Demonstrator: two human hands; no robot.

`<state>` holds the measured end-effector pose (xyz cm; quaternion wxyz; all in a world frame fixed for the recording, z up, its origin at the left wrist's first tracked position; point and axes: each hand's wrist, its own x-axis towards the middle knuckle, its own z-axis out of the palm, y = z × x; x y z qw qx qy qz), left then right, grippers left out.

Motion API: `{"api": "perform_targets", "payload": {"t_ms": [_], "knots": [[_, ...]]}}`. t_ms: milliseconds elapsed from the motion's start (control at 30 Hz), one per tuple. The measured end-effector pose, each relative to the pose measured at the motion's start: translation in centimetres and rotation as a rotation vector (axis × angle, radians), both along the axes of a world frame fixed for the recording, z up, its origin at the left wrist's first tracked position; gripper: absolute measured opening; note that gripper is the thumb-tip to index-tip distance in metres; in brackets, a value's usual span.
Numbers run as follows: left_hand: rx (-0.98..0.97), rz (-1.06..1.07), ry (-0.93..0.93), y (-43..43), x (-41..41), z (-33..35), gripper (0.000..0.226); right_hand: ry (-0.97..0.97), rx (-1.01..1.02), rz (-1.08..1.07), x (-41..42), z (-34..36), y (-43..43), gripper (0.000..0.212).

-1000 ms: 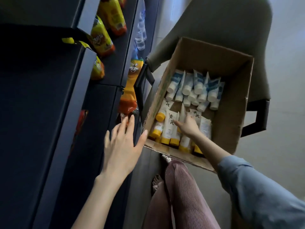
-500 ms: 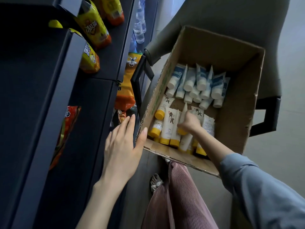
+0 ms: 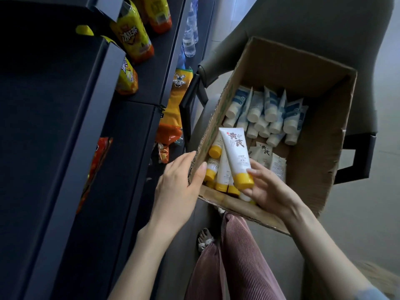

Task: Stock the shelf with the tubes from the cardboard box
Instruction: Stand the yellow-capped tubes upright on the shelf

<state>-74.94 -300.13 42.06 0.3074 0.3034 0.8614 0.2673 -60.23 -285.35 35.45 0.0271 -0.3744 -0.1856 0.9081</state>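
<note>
The tube (image 3: 234,156) is cream-white with a yellow-orange cap, large dark Chinese characters and a small red mark near its flat crimped end, and fine print lower down. The right hand (image 3: 272,191) grips it at the cap end, thumb on the cap and fingers curled beneath, so that it lies tilted above the near part of the cardboard box (image 3: 313,87), cap toward the person and crimped end pointing away.

The left hand (image 3: 179,187) holds the box's near left corner, thumb inside the wall and fingers outside. The two hands are close together but apart.

Under the lifted tube, more yellow-capped tubes (image 3: 223,172) lie side by side against the near wall, caps toward the person. Farther in, a cluster of blue-and-white tubes (image 3: 270,109) with white caps lies at the far end. The box rests on a grey chair (image 3: 303,24).

To the left stands the dark shelf (image 3: 54,105). A red snack bag (image 3: 97,167) shows at a lower level, an orange bag (image 3: 173,109) hangs near the box, and yellow drink bottles (image 3: 132,37) and clear water bottles (image 3: 190,37) are farther off.
</note>
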Motion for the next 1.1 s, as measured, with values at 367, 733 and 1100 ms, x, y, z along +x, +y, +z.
{"api": "perform_targets", "payload": {"t_ms": [367,733,1100], "knots": [[0.293,0.398,-0.654,0.8,0.1,0.6,0.025,0.127,0.110,0.123,-2.2,2.8,-5.3,0.040],[0.486,0.611,-0.652,-0.2,-1.8,0.5,0.032,0.065,0.337,0.239,-3.9,1.0,-3.3,0.049],[0.441,0.714,-0.739,-2.8,-4.1,-0.1,0.037,-0.558,0.849,0.195,-5.4,-8.0,1.9,0.062]]}}
